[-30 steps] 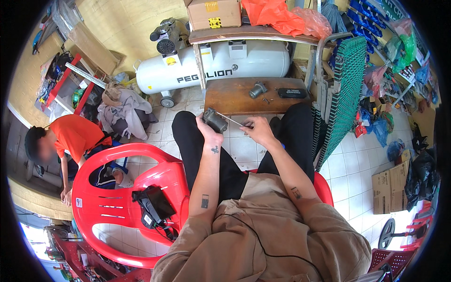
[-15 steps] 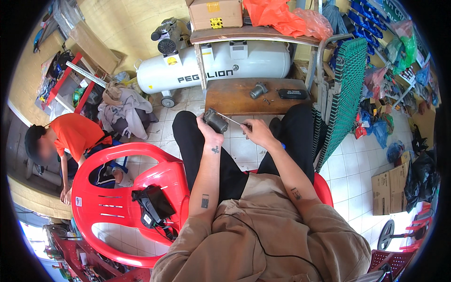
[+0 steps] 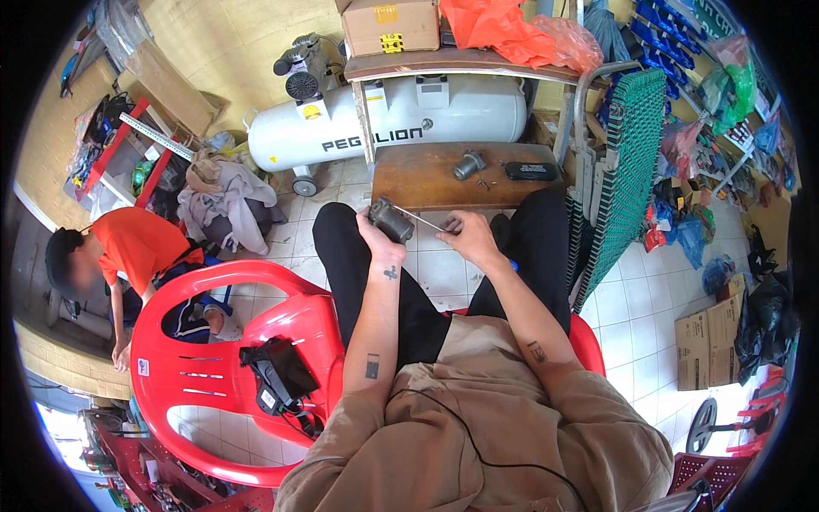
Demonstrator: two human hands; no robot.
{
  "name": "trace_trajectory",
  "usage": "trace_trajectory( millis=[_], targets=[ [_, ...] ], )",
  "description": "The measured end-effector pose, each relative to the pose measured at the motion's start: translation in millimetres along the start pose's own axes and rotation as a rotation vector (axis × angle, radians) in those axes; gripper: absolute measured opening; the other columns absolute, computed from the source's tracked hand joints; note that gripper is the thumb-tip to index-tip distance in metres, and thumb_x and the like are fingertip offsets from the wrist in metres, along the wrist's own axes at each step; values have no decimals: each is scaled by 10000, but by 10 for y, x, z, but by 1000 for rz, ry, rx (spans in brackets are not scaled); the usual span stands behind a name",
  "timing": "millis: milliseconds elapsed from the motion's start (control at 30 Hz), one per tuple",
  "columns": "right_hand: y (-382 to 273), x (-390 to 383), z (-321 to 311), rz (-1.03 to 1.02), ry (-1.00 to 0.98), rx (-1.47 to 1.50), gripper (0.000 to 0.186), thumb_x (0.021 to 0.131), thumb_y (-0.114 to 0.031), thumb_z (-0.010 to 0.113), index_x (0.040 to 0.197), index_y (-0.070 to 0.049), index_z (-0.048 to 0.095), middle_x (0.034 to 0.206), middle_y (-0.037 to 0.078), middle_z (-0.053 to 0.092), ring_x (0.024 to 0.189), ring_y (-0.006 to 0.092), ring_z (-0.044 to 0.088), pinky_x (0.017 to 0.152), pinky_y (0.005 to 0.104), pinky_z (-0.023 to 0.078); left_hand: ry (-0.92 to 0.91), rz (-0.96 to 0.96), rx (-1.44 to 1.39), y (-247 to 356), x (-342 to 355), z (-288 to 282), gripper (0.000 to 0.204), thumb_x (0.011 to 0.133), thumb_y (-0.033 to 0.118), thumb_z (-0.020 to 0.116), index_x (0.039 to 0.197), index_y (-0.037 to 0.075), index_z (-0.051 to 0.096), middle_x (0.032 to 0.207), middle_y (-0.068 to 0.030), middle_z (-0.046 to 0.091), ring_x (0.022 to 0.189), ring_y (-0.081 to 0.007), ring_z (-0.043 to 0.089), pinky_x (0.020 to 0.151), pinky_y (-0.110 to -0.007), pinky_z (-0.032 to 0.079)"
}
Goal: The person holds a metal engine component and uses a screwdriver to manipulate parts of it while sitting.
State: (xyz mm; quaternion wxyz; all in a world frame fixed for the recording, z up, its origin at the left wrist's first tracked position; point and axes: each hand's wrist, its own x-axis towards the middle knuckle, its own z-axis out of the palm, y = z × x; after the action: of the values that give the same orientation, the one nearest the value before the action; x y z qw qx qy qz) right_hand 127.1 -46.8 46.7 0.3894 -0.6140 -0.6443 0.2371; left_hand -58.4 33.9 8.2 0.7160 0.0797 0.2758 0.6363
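Observation:
My left hand [image 3: 383, 246] is closed around a small grey cylindrical motor [image 3: 392, 224], held above my left knee. In my right hand [image 3: 472, 240] is a slim, shiny metal rod-shaped tool [image 3: 421, 219]. Its far tip reaches the upper end of the motor; whether it sits on a screw there is too small to tell. My fingers hide the tool's near end. Just beyond my hands, a similar motor [image 3: 468, 165] lies on a low brown wooden shelf [image 3: 409, 175], beside small metal parts [image 3: 485, 183] and a black case [image 3: 531, 171].
A red plastic chair [image 3: 230, 275] at my left holds a black device with straps [image 3: 286, 373]. Beyond it crouches a person in orange [image 3: 141, 247]. Behind the shelf lies a white air compressor tank [image 3: 307, 136]. A folded green woven cot [image 3: 627, 171] stands at right, near cardboard boxes [image 3: 708, 346].
The fingers of my right hand have shifted slightly on the tool, and the tool's angle differs a little. My left hand and the motor stay nearly in place.

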Motion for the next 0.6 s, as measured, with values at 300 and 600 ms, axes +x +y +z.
trace_trajectory(
  millis=[300, 600],
  targets=[
    [-55, -13, -23, 26, -58, 18, 180, 846, -162, 742, 921, 2, 744, 832, 145, 734, 801, 269, 717, 774, 382, 539, 19, -17, -2, 15, -30, 13, 417, 922, 476, 451, 982, 101, 623, 944, -88, 647, 848, -285, 616, 776, -449, 533],
    [-26, -7, 2, 38, -172, -54, 250, 988, -213, 568, 1025, -8, 706, 772, 125, 719, 687, 232, 717, 715, 384, 537, 24, -1, -7, 8, -102, 92, 402, 916, 483, 480, 991, 113, 618, 922, -52, 655, 815, -235, 616, 749, -402, 528]
  ],
)
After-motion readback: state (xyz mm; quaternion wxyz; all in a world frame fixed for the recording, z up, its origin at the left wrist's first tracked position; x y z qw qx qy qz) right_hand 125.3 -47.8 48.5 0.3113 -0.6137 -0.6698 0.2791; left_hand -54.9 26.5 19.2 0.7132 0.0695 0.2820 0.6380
